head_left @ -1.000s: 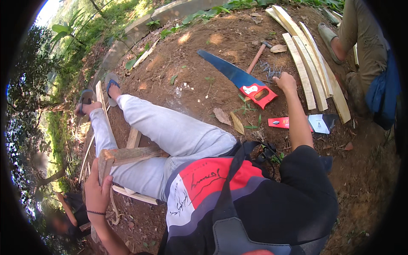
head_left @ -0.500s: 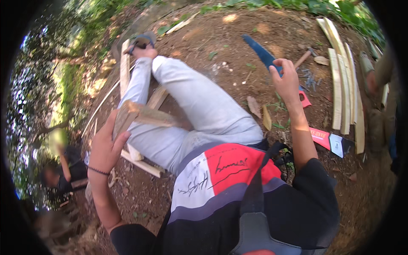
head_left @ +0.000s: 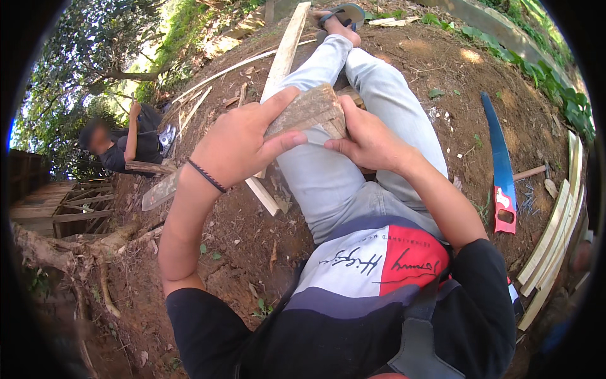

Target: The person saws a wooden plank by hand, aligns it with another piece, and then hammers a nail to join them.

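Note:
A rough, weathered wooden board [head_left: 309,114] is held up over my lap, its cut end towards my right. My left hand [head_left: 243,139] wraps round it, thumb on the near side and fingers along the far side. At the cut end, my right hand [head_left: 372,136] is closed on the board's corner with thumb and fingers. The board seems to run on behind my left forearm, its other end showing beyond it. My legs in pale jeans [head_left: 391,107] stretch out below the board. A paler plank [head_left: 289,50] lies beside my lower leg.
On the ground to my right lie a handsaw [head_left: 497,148] with a blue blade and red handle, a hammer [head_left: 530,172], scattered nails [head_left: 528,203] and several pale wood strips [head_left: 552,237]. Another person [head_left: 129,139] sits at the far left, near a wooden structure [head_left: 57,202] and roots [head_left: 50,246].
My right hand has gone from above the saw to the board's end. The board has turned in my left hand. My view has swung left, so the saw shows further right.

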Available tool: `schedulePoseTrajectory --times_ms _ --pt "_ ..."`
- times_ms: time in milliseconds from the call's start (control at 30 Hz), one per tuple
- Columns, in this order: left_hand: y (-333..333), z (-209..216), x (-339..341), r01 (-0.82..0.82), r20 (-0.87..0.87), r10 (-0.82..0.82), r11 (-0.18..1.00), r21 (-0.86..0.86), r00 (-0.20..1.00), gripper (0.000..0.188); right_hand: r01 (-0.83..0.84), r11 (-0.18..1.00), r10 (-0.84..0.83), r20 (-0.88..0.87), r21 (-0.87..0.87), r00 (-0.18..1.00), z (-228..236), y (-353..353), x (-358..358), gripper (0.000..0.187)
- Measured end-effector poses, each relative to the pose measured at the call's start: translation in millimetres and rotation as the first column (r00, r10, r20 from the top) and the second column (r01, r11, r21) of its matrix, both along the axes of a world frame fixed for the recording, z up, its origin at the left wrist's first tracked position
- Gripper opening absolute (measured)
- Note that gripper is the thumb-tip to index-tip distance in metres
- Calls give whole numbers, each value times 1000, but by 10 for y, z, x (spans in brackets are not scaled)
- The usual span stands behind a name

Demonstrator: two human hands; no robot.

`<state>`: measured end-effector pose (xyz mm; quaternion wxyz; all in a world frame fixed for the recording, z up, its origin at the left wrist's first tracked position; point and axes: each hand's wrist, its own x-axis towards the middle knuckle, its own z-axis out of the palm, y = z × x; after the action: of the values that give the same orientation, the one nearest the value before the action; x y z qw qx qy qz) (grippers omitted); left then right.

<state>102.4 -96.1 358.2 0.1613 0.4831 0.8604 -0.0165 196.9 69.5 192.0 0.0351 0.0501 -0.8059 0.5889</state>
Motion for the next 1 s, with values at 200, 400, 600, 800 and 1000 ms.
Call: schedulePoseTrajectory --times_ms 200,400,600,800,1000 --pt "55 -103 -90 35 6 -36 998 50 999 58 79 997 -80 -45 -22 996 -62 24 16 59" --pt "8 18 -205 105 7 -106 992 73 994 59 -7 1000 4 -162 -21 987 -112 -17 -146 56" --pt "-57 -109 -311 128 76 -143 977 173 987 61 -12 1000 12 -332 3 943 -120 -12 -125 75" --pt "-104 -121 -346 128 37 -137 972 198 990 59 -78 975 -8 -386 -207 922 441 86 -237 77" --pt "-88 -162 -352 121 78 -144 962 245 986 59 0 994 -42 -391 -107 919 467 50 -290 51"
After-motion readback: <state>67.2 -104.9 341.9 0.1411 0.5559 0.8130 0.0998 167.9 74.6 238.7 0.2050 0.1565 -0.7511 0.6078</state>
